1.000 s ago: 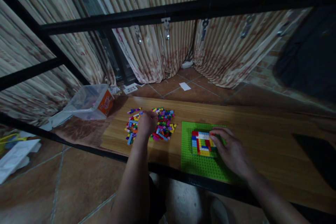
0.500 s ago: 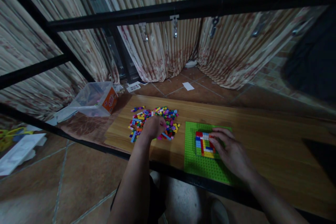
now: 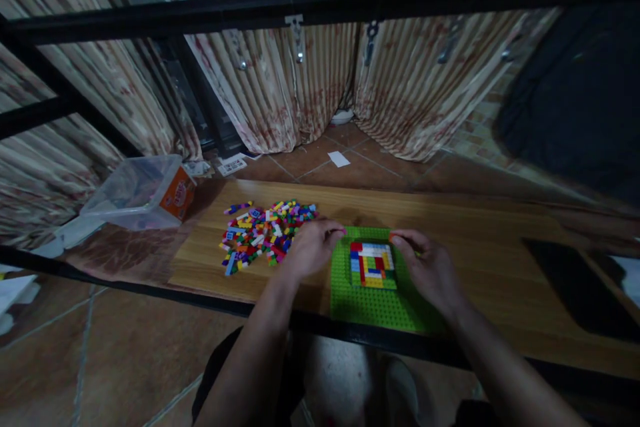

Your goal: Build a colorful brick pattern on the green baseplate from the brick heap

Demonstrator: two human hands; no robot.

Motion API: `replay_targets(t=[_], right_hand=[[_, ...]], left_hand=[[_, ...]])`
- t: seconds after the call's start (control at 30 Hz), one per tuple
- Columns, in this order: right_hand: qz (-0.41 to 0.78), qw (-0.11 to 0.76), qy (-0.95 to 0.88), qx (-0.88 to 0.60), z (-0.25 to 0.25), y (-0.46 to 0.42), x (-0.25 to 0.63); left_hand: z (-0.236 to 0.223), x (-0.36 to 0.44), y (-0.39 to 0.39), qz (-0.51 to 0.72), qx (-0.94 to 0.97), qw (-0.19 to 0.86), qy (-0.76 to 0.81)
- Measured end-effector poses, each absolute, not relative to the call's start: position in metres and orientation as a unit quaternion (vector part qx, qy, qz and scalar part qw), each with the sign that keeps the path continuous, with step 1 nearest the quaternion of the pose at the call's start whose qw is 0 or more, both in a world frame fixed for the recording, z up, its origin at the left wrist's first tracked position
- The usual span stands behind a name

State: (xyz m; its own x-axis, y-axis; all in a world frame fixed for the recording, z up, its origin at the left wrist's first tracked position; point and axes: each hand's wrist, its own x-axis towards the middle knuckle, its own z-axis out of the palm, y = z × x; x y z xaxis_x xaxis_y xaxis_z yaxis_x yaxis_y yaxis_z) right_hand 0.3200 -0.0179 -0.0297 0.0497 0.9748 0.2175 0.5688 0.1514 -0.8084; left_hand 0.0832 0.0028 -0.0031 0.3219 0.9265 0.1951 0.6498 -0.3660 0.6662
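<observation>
A green baseplate (image 3: 380, 307) lies on the wooden board, with a small block of red, white, blue and yellow bricks (image 3: 373, 265) built on it. My left hand (image 3: 313, 248) hovers at the plate's left edge, fingers pinched on a small pink brick. My right hand (image 3: 429, 267) rests on the plate just right of the block, fingers curled, with a small orange piece at its fingertips. A loose pile of coloured bricks (image 3: 265, 230) lies left of my left hand.
A clear plastic tub (image 3: 143, 192) with an orange label sits at the board's far left. A black frame bar (image 3: 320, 3) crosses overhead, and another runs along the near edge. A dark flat object (image 3: 575, 283) lies at the right. Curtains hang behind.
My left hand left the brick pile and moved right to the baseplate's edge with a small brick. My right hand shifted slightly off the block. The view panned right.
</observation>
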Motion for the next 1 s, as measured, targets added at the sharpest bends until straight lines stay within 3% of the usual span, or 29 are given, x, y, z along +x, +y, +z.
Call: replay_targets(t=[0.33,0.67,1.0], right_hand=[[0.269,0.434,-0.619,-0.596,-0.029,-0.017,0.323],[0.281,0.431,-0.635,-0.576,-0.031,-0.018,0.326],[0.275,0.377,-0.696,-0.546,-0.025,-0.023,0.327]], left_hand=[[-0.015,0.144,-0.010,0.228,0.827,0.196,0.474],[-0.026,0.162,-0.008,0.283,0.750,0.183,0.569],[-0.027,0.158,0.004,0.241,0.670,0.366,0.600]])
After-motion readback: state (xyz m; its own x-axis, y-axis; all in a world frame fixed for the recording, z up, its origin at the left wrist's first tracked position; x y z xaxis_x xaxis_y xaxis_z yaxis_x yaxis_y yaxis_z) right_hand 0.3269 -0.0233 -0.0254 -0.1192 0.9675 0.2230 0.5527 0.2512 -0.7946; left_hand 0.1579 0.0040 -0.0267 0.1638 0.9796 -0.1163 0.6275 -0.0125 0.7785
